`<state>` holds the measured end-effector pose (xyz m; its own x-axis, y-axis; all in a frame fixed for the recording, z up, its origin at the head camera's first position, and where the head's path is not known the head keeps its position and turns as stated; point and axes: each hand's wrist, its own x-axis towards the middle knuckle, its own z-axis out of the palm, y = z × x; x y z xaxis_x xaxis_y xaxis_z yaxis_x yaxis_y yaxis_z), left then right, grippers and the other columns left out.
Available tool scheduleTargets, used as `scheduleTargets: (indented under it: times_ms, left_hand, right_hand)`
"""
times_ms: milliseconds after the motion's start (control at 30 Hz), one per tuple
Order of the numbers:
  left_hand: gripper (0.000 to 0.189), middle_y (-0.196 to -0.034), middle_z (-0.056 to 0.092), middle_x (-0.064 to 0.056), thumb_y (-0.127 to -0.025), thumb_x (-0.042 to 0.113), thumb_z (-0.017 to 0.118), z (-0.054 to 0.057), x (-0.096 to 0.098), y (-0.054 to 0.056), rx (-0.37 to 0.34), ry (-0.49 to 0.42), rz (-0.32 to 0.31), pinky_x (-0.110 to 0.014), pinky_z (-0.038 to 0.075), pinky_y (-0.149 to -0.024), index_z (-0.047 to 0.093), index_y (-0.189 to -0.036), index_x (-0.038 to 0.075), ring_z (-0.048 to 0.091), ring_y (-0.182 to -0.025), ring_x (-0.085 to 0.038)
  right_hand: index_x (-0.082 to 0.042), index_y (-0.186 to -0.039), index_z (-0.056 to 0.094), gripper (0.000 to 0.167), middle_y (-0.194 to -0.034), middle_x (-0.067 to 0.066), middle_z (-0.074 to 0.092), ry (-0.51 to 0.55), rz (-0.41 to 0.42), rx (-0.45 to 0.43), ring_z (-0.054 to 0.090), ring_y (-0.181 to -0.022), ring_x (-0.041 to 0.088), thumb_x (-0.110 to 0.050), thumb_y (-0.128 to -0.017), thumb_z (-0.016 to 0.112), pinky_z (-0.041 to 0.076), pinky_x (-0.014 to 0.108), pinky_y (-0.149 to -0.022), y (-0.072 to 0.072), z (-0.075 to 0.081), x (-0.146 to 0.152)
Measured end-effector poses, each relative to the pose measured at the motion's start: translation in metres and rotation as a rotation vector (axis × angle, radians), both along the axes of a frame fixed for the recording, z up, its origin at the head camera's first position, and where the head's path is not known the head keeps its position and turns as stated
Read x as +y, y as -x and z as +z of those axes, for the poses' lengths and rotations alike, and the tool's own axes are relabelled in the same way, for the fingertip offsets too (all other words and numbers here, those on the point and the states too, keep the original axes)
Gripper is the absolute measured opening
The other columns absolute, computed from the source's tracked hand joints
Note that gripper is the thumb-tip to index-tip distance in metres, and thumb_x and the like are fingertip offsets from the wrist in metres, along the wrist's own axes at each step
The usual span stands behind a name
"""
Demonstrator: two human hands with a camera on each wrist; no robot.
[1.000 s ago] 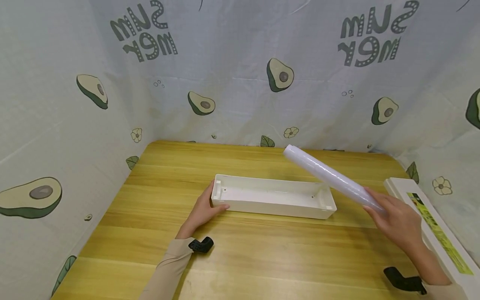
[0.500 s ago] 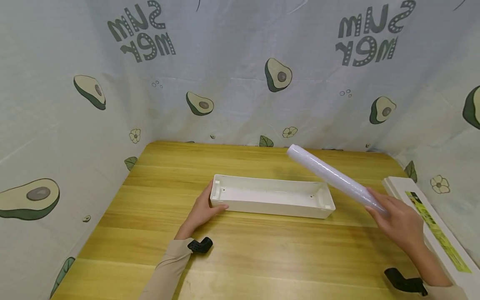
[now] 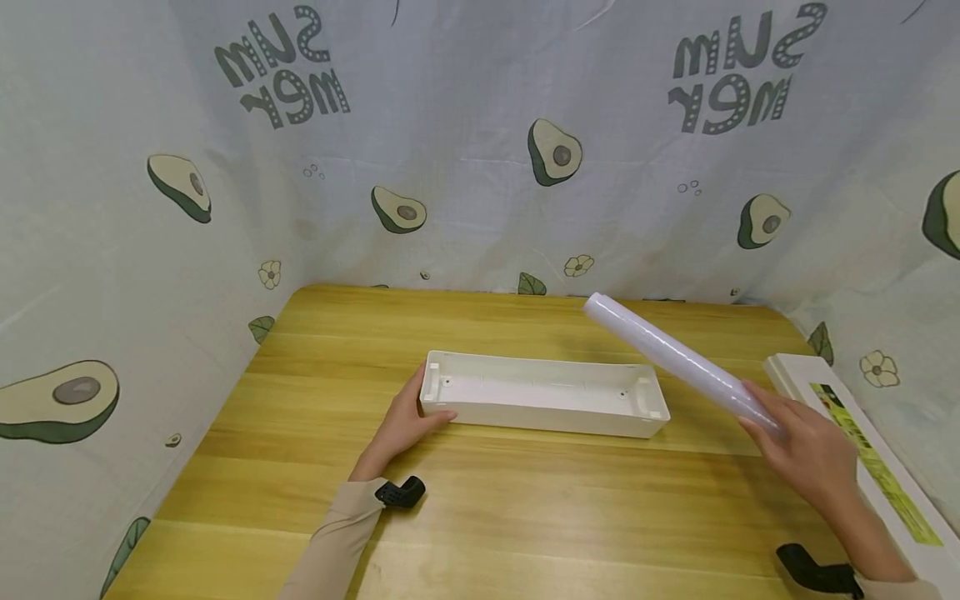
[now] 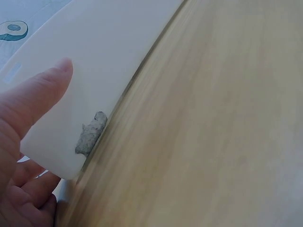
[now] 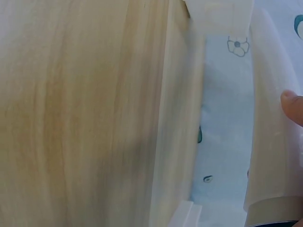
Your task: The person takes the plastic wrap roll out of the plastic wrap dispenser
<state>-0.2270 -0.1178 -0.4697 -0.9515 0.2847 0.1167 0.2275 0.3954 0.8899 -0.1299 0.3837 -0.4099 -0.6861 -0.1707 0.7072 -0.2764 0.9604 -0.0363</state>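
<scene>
A long open white plastic box (image 3: 547, 418) stands on the table in the head view. My left hand (image 3: 399, 429) grips its left end, thumb against the front wall and fingers round the end. In the left wrist view a ragged grey patch (image 4: 91, 135) shows low on the box wall. My right hand (image 3: 813, 450) holds a roll of clear plastic film (image 3: 675, 354) by its near end. The roll slants up and left, its far end above and behind the box's right end. In the right wrist view the thumb (image 5: 294, 108) lies along the roll.
A long white cover (image 3: 806, 368) with a yellow-green label (image 3: 885, 467) lies along the table's right edge, beside my right forearm. Patterned cloth (image 3: 480, 167) with avocados encloses the back and sides of the wooden table (image 3: 525, 517).
My right hand and the film roll have shifted slightly to the right. The left hand keeps its hold on the box, which stays in place.
</scene>
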Motion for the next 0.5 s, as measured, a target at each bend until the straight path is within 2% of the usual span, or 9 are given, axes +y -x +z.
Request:
scheduleTargets:
  times_ms: [333,500]
  left_hand:
    - [0.096,-0.153,0.032,-0.007,-0.077,0.026,0.077,-0.0016,-0.0002,-0.0016,-0.009,-0.014,0.002,-0.048,0.025,-0.116,0.017,-0.151,0.019,0.028,-0.142,-0.026]
    - [0.096,-0.153,0.032,-0.007,-0.077,0.026,0.077,-0.002,-0.0003,-0.0008,-0.004,-0.012,0.001,-0.048,0.025,-0.116,0.017,-0.151,0.02,0.028,-0.142,-0.025]
  right_hand:
    - [-0.015,-0.128,0.059,0.075,-0.09,0.026,0.067,-0.005,-0.019,0.014,0.058,-0.061,0.04,-0.071,-0.088,0.028,0.03,0.033,-0.039,-0.0033,-0.0007,0.0039]
    - [-0.014,-0.127,0.059,0.078,-0.086,0.026,0.066,-0.02,-0.034,0.022,0.054,-0.054,0.037,-0.072,-0.088,0.024,0.028,0.031,-0.038,-0.0056,-0.0009,0.0046]
